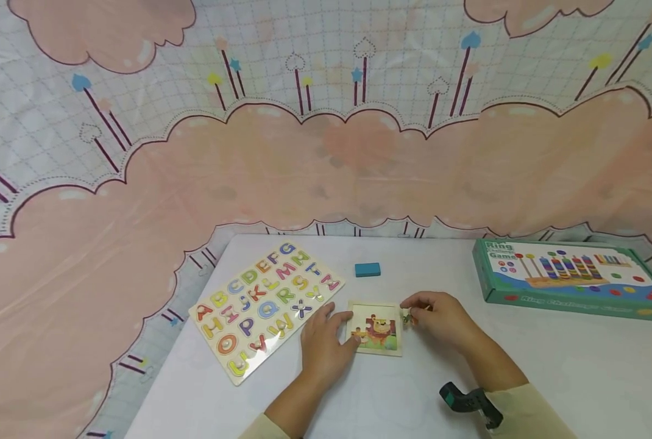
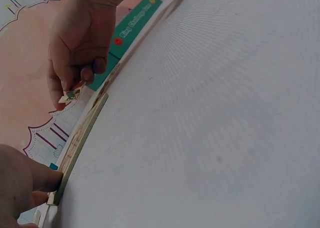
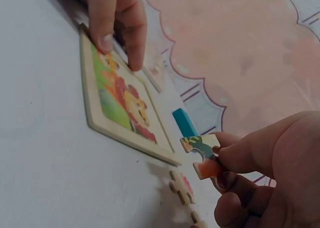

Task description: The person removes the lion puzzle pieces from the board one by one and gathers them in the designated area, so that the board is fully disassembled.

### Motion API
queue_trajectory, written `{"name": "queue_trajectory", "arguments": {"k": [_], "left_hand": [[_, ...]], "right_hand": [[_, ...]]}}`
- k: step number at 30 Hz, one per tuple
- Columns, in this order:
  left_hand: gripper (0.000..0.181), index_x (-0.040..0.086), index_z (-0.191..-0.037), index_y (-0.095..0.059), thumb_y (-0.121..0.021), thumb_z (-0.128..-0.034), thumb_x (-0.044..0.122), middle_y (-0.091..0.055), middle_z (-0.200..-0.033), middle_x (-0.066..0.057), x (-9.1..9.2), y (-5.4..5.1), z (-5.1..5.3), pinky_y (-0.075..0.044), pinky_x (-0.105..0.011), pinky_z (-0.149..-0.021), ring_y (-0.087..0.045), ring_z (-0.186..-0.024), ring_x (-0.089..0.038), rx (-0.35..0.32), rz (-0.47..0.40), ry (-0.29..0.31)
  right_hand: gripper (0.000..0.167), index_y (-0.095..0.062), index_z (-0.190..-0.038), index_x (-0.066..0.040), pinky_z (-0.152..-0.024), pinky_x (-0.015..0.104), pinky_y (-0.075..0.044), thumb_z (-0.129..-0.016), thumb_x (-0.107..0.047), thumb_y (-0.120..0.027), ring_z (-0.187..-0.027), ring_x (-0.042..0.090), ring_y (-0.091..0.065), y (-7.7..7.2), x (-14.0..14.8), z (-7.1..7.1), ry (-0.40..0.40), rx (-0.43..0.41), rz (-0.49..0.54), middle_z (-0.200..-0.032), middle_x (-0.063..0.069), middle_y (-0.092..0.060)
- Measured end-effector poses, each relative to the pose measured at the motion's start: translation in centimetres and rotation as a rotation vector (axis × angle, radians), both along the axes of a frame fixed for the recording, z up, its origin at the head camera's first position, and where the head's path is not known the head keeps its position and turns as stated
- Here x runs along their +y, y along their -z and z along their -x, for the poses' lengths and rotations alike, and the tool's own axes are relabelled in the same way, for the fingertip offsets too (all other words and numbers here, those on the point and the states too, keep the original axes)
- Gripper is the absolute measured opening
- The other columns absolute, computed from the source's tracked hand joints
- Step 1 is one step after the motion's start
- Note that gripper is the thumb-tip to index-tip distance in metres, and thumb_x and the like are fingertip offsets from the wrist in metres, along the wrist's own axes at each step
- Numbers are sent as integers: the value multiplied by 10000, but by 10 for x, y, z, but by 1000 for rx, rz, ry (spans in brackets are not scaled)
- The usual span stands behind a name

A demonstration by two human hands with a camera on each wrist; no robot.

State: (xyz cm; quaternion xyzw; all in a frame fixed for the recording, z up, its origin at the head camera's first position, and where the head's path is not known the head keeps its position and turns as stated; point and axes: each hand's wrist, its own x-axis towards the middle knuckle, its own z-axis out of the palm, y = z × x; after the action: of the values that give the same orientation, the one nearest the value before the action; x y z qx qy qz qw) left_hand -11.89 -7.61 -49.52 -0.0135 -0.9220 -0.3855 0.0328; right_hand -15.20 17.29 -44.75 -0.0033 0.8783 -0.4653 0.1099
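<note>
Pinching jigsaw pc (image 3: 206, 149), grn/orange pic, pale edge (notched).

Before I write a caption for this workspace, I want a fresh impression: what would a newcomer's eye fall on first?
Probably the peach-and-white cloud-patterned cloth filling the head view's upper part, then the cream alphabet board with colourful letters at the white table's left and the green cardboard game box at its right. Between them, the bare left hand touches a square wooden picture puzzle, while the bare right hand pinches a multicoloured puzzle piece beside it.
</note>
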Motion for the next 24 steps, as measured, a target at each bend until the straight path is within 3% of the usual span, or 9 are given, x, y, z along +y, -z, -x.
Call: {"name": "queue_trajectory", "arguments": {"k": [8, 15, 24], "left_hand": [[424, 179, -1305, -748, -828, -889, 198, -472, -1606, -114, 0, 2, 0, -227, -629, -1228, -336, -1525, -386, 11, -2, -2], [423, 175, -1302, -749, -827, -886, 192, -472, -1605, -111, 1, 3, -1, -218, -633, -1228, -333, -1526, -386, 15, -1, -5], [414, 165, -1288, -753, -825, -881, 174, -482, -1589, -125, 1, 4, -1, -226, -636, -1219, -345, -1515, -394, 40, 3, -2]], "right_hand": [[199, -819, -1097, -119, -786, 348, -517, -1010, -35, -661, -958, 219, -589, 9, 1, -9, -13, 77, -94, -1168, 63, -745], [181, -814, -1078, -129, -717, 334, -490, -994, -32, -687, -832, 184, -566, 17, -2, -13, -22, 114, -168, -940, 2, -691], [152, -826, -1051, -153, -688, 319, -477, -954, -54, -765, -791, 156, -546, 23, -3, -14, -57, 224, -286, -943, -28, -682]]}}
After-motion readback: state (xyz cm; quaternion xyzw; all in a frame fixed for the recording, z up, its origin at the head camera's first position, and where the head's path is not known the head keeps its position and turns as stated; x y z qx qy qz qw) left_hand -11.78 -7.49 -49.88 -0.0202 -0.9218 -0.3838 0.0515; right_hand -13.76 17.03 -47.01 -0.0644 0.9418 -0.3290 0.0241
